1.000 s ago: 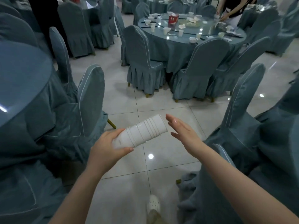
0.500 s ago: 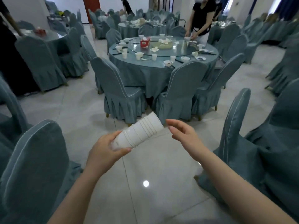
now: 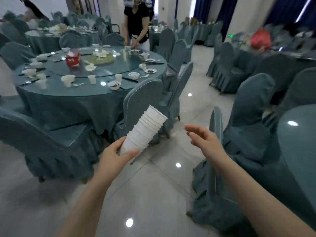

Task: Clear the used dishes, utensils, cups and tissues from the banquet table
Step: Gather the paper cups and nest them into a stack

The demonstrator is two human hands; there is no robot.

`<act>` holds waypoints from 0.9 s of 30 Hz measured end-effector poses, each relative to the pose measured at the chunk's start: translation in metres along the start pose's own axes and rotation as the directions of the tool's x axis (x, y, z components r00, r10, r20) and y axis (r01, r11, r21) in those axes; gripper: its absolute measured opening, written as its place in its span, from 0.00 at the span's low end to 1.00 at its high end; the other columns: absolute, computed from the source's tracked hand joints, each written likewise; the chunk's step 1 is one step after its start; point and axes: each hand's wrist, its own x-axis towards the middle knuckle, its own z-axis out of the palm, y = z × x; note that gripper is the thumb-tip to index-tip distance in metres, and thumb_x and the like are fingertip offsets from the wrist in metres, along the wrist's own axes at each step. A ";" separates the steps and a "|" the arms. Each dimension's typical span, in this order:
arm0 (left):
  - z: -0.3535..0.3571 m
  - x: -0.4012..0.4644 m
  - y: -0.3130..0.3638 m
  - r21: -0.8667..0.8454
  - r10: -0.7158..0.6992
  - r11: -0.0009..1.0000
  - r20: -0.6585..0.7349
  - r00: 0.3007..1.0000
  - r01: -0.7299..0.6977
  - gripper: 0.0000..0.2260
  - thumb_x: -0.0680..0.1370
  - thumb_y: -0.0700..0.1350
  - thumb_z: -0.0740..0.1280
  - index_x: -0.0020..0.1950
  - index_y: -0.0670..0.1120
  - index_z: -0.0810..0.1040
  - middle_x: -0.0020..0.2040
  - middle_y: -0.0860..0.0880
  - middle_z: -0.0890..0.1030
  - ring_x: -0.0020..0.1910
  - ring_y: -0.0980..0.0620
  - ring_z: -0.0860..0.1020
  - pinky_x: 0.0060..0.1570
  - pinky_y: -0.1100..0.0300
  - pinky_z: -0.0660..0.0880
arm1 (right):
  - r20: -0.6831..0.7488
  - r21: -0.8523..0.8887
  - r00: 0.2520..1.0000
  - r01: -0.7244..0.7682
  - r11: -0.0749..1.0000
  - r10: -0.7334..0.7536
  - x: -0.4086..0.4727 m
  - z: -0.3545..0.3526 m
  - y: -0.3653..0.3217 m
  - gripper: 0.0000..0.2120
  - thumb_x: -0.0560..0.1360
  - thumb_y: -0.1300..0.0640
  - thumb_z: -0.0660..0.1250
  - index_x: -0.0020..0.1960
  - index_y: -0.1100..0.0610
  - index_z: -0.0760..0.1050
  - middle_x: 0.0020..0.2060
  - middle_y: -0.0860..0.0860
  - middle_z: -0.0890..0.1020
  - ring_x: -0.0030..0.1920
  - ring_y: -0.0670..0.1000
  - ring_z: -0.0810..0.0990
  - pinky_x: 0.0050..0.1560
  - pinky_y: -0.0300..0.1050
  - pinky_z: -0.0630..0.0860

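Since half a second ago the round banquet table (image 3: 95,98) has swung from 12 o'clock to 10 o'clock and now looks much nearer; the cup stack has tipped more upright, and your right hand has drawn away from its rim.

The table, draped in blue-grey cloth under a glass top, fills the upper left. It carries scattered white paper cups (image 3: 92,79), small bowls (image 3: 114,85), saucers, chopsticks, crumpled tissues (image 3: 90,67) and a red tissue box (image 3: 73,59). At its far edge, near 12 o'clock, a person in a black top (image 3: 136,23) bends over the dishes. Covered chairs ring it; one chair back (image 3: 142,101) stands between you and the nearest cups.

Your left hand (image 3: 113,157) grips the base of a stack of nested white paper cups (image 3: 145,129). Thumb and fingers wrap around the bottom cup. The stack's long axis tilts up toward 1 o'clock, open mouth uppermost.

Your right hand (image 3: 204,138) hangs at 3 o'clock from the stack, well apart from it, empty, fingers loosely spread and slightly bent, palm facing left.

The loose cups lie up and left of both hands, toward 10 and 11 o'clock. Your left hand is nearer them but occupied, so the free right hand would likely have to cross over to gather each one.
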 end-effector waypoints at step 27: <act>0.401 0.637 0.145 -0.238 0.257 0.963 0.689 0.678 -0.124 0.08 0.75 0.50 0.70 0.52 0.61 0.78 0.47 0.63 0.83 0.46 0.62 0.82 0.40 0.69 0.75 | -0.782 0.044 0.614 -0.119 0.992 0.108 0.437 -0.317 0.080 0.10 0.78 0.61 0.65 0.53 0.48 0.78 0.48 0.43 0.85 0.54 0.48 0.82 0.54 0.46 0.77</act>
